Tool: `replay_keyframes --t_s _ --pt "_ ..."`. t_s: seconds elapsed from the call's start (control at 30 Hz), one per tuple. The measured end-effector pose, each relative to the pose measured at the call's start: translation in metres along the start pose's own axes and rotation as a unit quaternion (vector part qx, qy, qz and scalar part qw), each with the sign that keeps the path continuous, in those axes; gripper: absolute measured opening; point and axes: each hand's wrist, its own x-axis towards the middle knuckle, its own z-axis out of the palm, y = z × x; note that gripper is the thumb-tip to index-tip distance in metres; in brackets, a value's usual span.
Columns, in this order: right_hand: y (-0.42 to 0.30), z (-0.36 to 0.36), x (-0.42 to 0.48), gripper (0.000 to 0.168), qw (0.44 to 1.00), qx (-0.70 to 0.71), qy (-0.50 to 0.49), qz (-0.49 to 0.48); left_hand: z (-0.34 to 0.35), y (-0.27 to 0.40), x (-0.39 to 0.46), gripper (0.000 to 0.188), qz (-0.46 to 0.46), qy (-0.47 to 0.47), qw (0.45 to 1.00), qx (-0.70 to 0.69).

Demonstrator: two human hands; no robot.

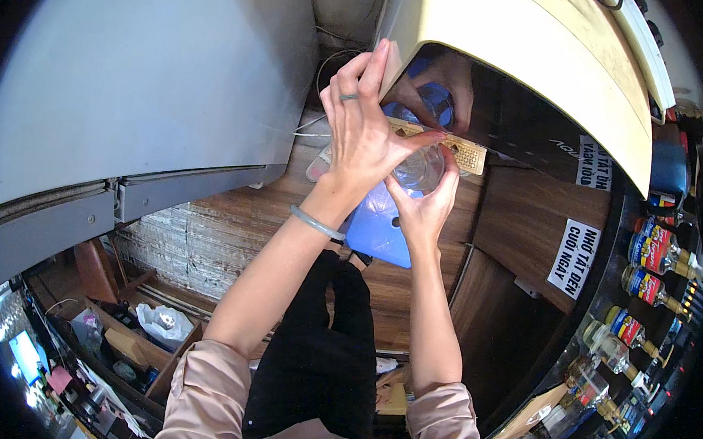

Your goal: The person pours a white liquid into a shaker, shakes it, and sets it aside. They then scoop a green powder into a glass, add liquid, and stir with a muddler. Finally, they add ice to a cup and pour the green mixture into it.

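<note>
Both hands are around a clear, round cup or glass in front of a yellowed white appliance with a dark glossy front. My left hand, wearing a ring, has its fingers raised against the appliance's edge and its thumb stretched over the cup's far rim. My right hand grips the cup between thumb and fingers. Right behind the cup runs a cream patterned strip along the appliance's lower edge. The dark front mirrors the hands and a blue shape.
A blue plastic stool stands on the wood floor below. At the left is a large grey refrigerator. Bottles with pump tops line the right-hand counter, which bears a printed sign. An open wooden drawer holds bags and boxes.
</note>
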Motion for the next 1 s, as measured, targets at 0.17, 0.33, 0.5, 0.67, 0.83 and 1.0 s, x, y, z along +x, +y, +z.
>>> replay_keyframes --t_s 0.17,0.33,0.5,0.67,0.83,1.0 --pt "0.008 0.012 0.022 0.095 1.000 0.010 0.007 -0.012 0.001 -0.001 -0.001 0.134 0.002 0.011 1.000 0.016" --pt "0.012 0.017 0.033 0.089 1.000 0.012 0.025 -0.015 -0.041 0.005 -0.006 0.125 -0.016 -0.025 1.000 -0.002" --pt "0.008 0.023 0.031 0.087 0.999 0.003 0.050 -0.009 -0.179 0.039 -0.149 0.087 -0.372 -0.069 0.926 -0.019" --pt "0.005 0.023 0.033 0.096 0.997 0.044 0.056 -0.007 -0.357 0.103 -0.361 0.086 -0.551 -0.304 0.771 0.097" --pt "0.004 0.022 0.035 0.094 0.997 0.047 0.054 -0.014 -0.358 0.126 -0.381 0.103 -0.710 -0.355 0.607 -0.032" --pt "0.007 0.022 0.034 0.093 0.998 0.031 0.049 -0.003 -0.343 0.124 -0.379 0.120 -0.623 -0.501 0.599 0.047"
